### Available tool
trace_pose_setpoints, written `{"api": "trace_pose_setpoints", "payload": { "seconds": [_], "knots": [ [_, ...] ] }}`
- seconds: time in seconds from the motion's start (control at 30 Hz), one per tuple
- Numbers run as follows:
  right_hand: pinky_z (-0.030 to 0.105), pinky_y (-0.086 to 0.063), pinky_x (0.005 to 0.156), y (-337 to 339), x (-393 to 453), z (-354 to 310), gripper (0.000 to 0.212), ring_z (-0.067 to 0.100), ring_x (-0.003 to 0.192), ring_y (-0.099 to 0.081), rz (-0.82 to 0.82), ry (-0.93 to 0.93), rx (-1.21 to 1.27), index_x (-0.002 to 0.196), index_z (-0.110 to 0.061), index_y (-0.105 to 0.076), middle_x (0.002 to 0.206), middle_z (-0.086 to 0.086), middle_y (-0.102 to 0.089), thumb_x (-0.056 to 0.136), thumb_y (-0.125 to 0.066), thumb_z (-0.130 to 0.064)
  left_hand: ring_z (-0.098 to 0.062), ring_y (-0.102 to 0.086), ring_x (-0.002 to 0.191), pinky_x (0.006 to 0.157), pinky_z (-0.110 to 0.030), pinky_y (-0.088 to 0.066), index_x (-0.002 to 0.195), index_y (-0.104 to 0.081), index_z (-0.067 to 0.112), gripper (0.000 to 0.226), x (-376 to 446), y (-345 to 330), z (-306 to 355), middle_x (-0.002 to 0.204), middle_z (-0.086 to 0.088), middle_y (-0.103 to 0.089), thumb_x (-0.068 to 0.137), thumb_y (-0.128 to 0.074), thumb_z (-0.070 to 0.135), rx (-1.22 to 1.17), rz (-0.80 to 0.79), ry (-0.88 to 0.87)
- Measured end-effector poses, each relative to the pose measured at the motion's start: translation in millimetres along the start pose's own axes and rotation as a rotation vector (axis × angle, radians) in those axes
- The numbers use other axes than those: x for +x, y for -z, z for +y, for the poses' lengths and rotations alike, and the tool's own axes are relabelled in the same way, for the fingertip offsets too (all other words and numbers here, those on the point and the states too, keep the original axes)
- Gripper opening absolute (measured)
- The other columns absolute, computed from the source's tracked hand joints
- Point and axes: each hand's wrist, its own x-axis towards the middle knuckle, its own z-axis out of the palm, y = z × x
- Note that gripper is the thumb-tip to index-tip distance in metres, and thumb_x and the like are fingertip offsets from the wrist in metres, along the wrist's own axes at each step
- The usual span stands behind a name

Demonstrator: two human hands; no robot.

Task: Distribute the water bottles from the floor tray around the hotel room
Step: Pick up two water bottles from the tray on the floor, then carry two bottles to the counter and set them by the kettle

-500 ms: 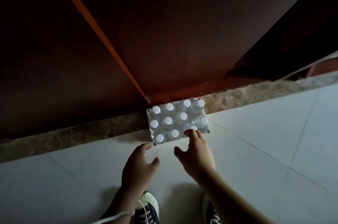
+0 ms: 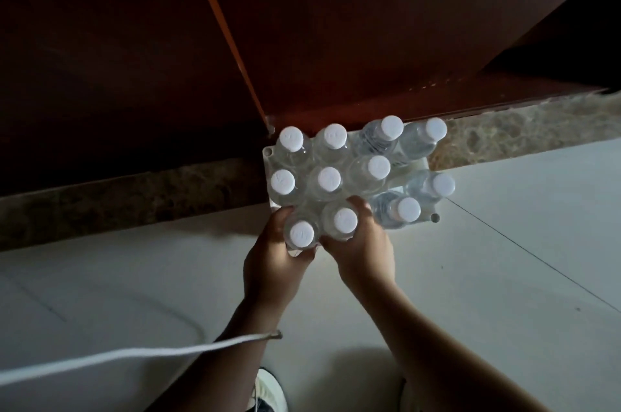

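A white tray stands on the pale floor against a dark wooden door, holding several clear water bottles with white caps. My left hand grips the front-left bottle, fingers curled round its body. My right hand grips the neighbouring front bottle the same way. Other bottles stand upright behind them; those at the right lean outward.
A dark red-brown door with an orange edge strip rises behind the tray, above a brown marble threshold. A white cord hangs across the lower left. My shoes stand on the pale tiles below.
The view has dropped much closer to the tray. Both hands have moved forward from the floor in front of the tray and now each grips a front-row bottle.
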Motion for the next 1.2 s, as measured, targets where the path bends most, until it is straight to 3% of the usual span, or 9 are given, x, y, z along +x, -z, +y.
{"api": "trace_pose_setpoints", "payload": {
  "seconds": [0.23,0.43,0.53,0.63,0.7,0.83,0.9,1.1,1.2],
  "knots": [
    [0.034,-0.048,0.064,12.3,-12.1,-15.7,0.051,0.031,0.091,-0.067,0.063,0.098,0.062,0.113,-0.030,-0.051,0.099,-0.005,-0.072,0.070,-0.075,-0.046,-0.013,-0.067,0.076,0.062,-0.012,-0.038,0.105,-0.059,0.033,0.052,0.1,18.5,12.2,0.087,0.011,-0.075,0.061,-0.086,0.041,0.063,0.108,-0.088],
    [0.030,-0.039,0.058,85.8,-53.7,-65.3,0.050,0.026,0.082,-0.065,0.096,0.236,0.016,0.102,-0.031,-0.050,0.089,-0.009,-0.071,0.064,-0.076,-0.051,-0.013,-0.070,0.092,0.076,-0.030,-0.056,0.109,-0.066,0.029,0.053,-16.3,104.7,79.1,0.100,0.011,-0.074,0.063,-0.076,0.054,0.019,0.049,-0.206],
    [0.034,-0.047,0.068,143.0,-74.3,-108.6,0.053,0.022,0.088,-0.063,0.106,0.347,0.083,0.100,-0.032,-0.050,0.092,-0.014,-0.066,0.058,-0.079,-0.046,-0.006,-0.068,0.094,0.078,-0.023,-0.054,0.109,-0.067,0.030,0.056,-21.7,162.0,137.3,0.100,0.013,-0.073,0.059,-0.079,0.054,-0.030,0.033,-0.238],
    [0.042,-0.053,0.076,218.1,-104.2,-168.6,0.053,0.012,0.088,-0.064,0.060,0.407,0.241,0.100,-0.033,-0.051,0.091,-0.013,-0.067,0.056,-0.079,-0.043,0.007,-0.064,0.096,0.074,-0.003,-0.043,0.107,-0.065,0.038,0.056,-31.2,229.6,212.6,0.099,0.021,-0.072,0.056,-0.086,0.043,-0.211,0.011,-0.201],
    [0.046,-0.056,0.075,272.7,-128.4,-213.2,0.049,0.012,0.082,-0.067,0.011,0.450,0.368,0.099,-0.028,-0.053,0.087,-0.007,-0.069,0.059,-0.081,-0.032,0.005,-0.068,0.091,0.071,-0.007,-0.047,0.103,-0.062,0.043,0.050,-38.7,281.1,270.7,0.093,0.018,-0.074,0.057,-0.082,0.039,-0.350,-0.010,-0.219],
    [0.062,-0.055,0.071,381.4,-194.1,-302.4,0.045,0.037,0.082,-0.069,-0.120,0.562,0.638,0.099,-0.022,-0.054,0.088,0.009,-0.069,0.067,-0.080,-0.004,-0.006,-0.070,0.067,0.054,-0.018,-0.053,0.102,-0.061,0.034,0.046,-76.4,381.8,392.3,0.084,0.003,-0.075,0.061,-0.080,0.029,-0.661,-0.019,-0.274],
    [0.065,-0.055,0.071,439.7,-237.1,-344.3,0.044,0.044,0.083,-0.067,-0.131,0.605,0.731,0.100,-0.022,-0.056,0.087,0.012,-0.069,0.068,-0.076,0.001,-0.004,-0.071,0.073,0.059,-0.018,-0.053,0.100,-0.065,0.038,0.043,-103.3,431.3,454.7,0.084,0.007,-0.075,0.059,-0.075,0.036,-0.737,0.012,-0.327],
    [0.031,-0.059,0.069,601.9,-374.8,-450.1,0.055,0.014,0.079,-0.070,-0.064,0.807,0.861,0.117,-0.013,-0.048,0.087,-0.003,-0.070,0.070,-0.069,0.005,-0.006,-0.070,0.086,0.072,-0.027,-0.057,0.092,-0.067,0.047,0.029,-187.6,570.2,614.4,0.090,0.011,-0.074,0.064,-0.066,0.040,-0.808,0.000,-0.548],
    [0.027,-0.056,0.067,668.5,-440.3,-491.3,0.057,0.013,0.079,-0.068,-0.026,0.869,0.872,0.118,-0.012,-0.045,0.089,0.000,-0.068,0.069,-0.069,0.003,-0.001,-0.069,0.084,0.069,-0.017,-0.054,0.089,-0.067,0.049,0.025,-236.3,633.5,682.2,0.087,0.014,-0.072,0.065,-0.064,0.041,-0.819,-0.022,-0.658]
  ]
}}
